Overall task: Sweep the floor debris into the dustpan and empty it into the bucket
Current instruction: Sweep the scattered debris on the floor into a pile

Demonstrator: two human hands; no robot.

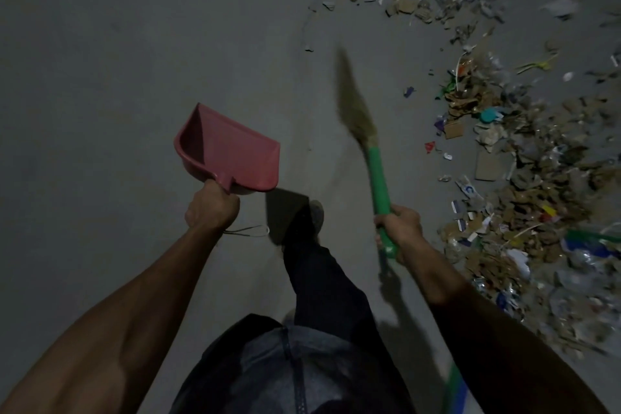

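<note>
Red dustpan (228, 148) — empty, held aloft.

Bare concrete floor (134, 44), littered: perhaps a warehouse.

A bare grey concrete floor (134, 44) fills the frame under dim light, smooth and dusty, with hard dark shadows (285, 212) falling just below the centre.
</note>
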